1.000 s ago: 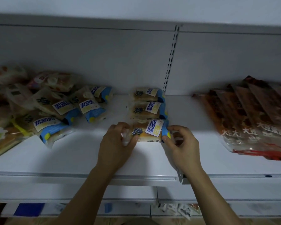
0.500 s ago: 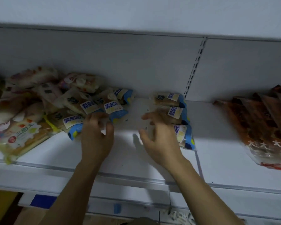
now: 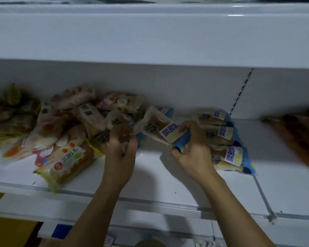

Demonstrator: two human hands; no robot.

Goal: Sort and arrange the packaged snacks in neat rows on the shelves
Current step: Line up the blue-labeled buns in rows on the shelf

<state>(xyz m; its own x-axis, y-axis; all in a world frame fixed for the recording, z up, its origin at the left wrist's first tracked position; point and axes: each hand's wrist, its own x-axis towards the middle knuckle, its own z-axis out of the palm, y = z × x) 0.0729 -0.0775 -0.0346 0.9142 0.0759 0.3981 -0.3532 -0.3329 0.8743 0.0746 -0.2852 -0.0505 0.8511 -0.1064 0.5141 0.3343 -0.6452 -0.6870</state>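
Where legible, "味萄滋" on right-hand grip's (image 3: 191,150) packet (image 3: 161,131)

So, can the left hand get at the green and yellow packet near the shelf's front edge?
Probably yes: the green and yellow packet lies uncovered beside the left hand, with bare shelf between, though that hand already holds another packet.

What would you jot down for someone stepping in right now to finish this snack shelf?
Right hand: grips a blue-ended bread packet by its blue end, lifted off the pile.
Left hand: fingers curled on another blue-ended packet at the pile's edge; blurred, so the grip is unclear.
Done: a short row of three blue-ended packets lies front to back, just right of the right hand.
Left: the mixed pile on the shelf's left side is unsorted, with several kinds overlapping. The brown packets far right lie apart.
Suggested next: add the held packet to the row.
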